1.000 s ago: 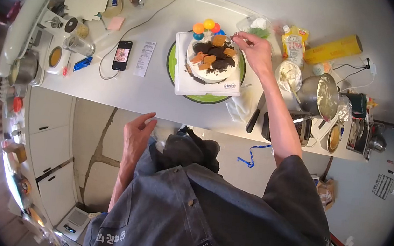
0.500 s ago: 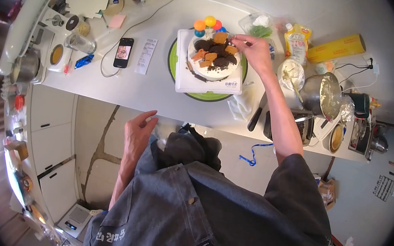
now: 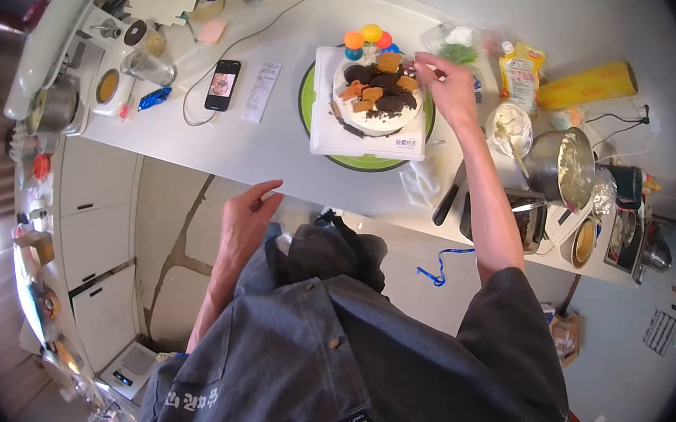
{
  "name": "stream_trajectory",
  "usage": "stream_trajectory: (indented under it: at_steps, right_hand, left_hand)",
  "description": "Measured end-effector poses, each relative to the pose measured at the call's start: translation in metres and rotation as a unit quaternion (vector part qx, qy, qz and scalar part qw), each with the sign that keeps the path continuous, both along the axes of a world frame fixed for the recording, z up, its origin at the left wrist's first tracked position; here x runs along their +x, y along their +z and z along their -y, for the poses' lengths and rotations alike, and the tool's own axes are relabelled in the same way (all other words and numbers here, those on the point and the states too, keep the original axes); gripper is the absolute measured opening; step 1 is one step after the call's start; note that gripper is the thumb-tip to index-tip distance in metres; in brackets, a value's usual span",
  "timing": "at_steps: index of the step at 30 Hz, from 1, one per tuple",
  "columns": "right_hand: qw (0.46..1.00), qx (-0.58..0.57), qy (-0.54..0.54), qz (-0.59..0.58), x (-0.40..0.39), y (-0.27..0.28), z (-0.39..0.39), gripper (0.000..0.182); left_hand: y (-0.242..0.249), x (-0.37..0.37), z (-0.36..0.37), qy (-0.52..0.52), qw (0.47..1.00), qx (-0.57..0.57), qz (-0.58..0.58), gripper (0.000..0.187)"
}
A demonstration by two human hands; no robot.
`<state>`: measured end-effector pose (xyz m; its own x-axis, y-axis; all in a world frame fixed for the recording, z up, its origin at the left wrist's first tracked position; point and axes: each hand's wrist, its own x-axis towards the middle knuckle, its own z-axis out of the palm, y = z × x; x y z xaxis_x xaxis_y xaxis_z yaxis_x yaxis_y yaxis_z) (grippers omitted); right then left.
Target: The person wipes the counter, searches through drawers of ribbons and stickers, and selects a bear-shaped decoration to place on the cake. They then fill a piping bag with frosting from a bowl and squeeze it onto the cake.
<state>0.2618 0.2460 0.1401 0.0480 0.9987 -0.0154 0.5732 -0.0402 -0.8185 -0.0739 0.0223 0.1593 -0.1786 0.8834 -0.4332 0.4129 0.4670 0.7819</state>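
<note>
A round white cake (image 3: 375,120) topped with dark cookies, brown biscuits and dark crumbs sits on a white square board (image 3: 327,145), over a green round mat (image 3: 307,99). Several coloured balls (image 3: 371,33) stand at its back edge. My right hand (image 3: 450,86) reaches over the cake's right back side, its fingertips pinched close to the topping. Whatever is between those fingertips is too small to make out. Below the counter's front edge, my left hand (image 3: 249,216) hangs with its fingers apart, holding nothing.
Left of the cake lie a phone (image 3: 222,85) and a paper slip (image 3: 261,92); a stand mixer (image 3: 50,45) is further left. To the right are a bowl of cream (image 3: 508,129), a metal pot (image 3: 561,165), a dark-handled knife (image 3: 447,203) and a yellow box (image 3: 590,85).
The whole view has shifted slightly, so the counter appears further right. My right hand stays pinched by the cake's right back side; my left hand looks much the same.
</note>
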Motion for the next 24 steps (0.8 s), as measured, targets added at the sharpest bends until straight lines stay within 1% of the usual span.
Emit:
stream_trajectory:
  at_steps: [2, 5, 8, 10, 11, 13, 14, 16, 17, 19, 20, 22, 23, 24]
  right_hand:
    - [0.999, 0.037, -0.017, 0.0, -0.001, 0.009, 0.006, 0.027]
    - [0.993, 0.1, -0.059, 0.024, -0.002, 0.025, 0.029, 0.026]
    - [0.996, 0.004, -0.016, -0.085, -0.027, 0.038, 0.084, 0.025]
    - [0.977, -0.015, 0.142, -0.158, -0.045, -0.009, 0.128, 0.026]
    - [0.957, -0.09, 0.176, -0.213, -0.065, -0.008, 0.152, 0.033]
    - [0.961, 0.003, 0.239, -0.14, -0.095, -0.012, 0.181, 0.042]
    - [0.956, -0.057, 0.211, -0.195, -0.099, -0.016, 0.191, 0.044]
    - [0.925, -0.178, 0.149, -0.301, -0.102, -0.022, 0.205, 0.049]
    - [0.935, -0.18, 0.147, -0.268, -0.101, -0.021, 0.206, 0.045]
    - [0.952, -0.183, 0.141, -0.202, -0.092, -0.017, 0.207, 0.038]
    - [0.968, -0.146, 0.141, -0.151, -0.084, -0.03, 0.21, 0.034]
    - [0.986, -0.071, 0.141, -0.044, -0.063, -0.072, 0.214, 0.027]
    - [0.991, -0.065, 0.114, -0.039, -0.053, -0.077, 0.213, 0.024]
    - [0.994, -0.059, 0.089, -0.035, -0.044, -0.081, 0.211, 0.022]
  left_hand:
    - [0.002, 0.005, -0.003, -0.006, 1.0, -0.004, 0.014, 0.034]
    - [0.005, 0.014, -0.006, -0.029, 0.997, 0.028, 0.07, 0.037]
    - [0.012, 0.025, -0.011, -0.072, 0.991, 0.009, 0.116, 0.041]
    - [0.006, 0.034, -0.015, -0.085, 0.988, 0.019, 0.126, 0.038]
    - [0.003, 0.038, -0.018, -0.092, 0.987, 0.025, 0.131, 0.037]
    - [-0.001, 0.044, -0.026, -0.103, 0.99, 0.003, 0.098, 0.034]
    - [-0.003, 0.046, -0.026, -0.109, 0.991, -0.009, 0.081, 0.032]
    - [-0.03, 0.049, -0.018, -0.082, 0.984, 0.027, 0.159, 0.03]
    - [-0.037, 0.052, -0.016, -0.07, 0.977, 0.046, 0.198, 0.03]
    - [-0.042, 0.056, -0.01, -0.069, 0.984, -0.001, 0.166, 0.032]
    - [-0.043, 0.059, -0.006, -0.067, 0.986, -0.025, 0.15, 0.033]
    - [-0.052, 0.068, 0.001, -0.048, 0.982, -0.004, 0.181, 0.034]
    - [-0.05, 0.072, 0.002, -0.037, 0.98, 0.007, 0.197, 0.035]
    - [-0.044, 0.073, 0.003, -0.019, 0.976, -0.022, 0.214, 0.036]
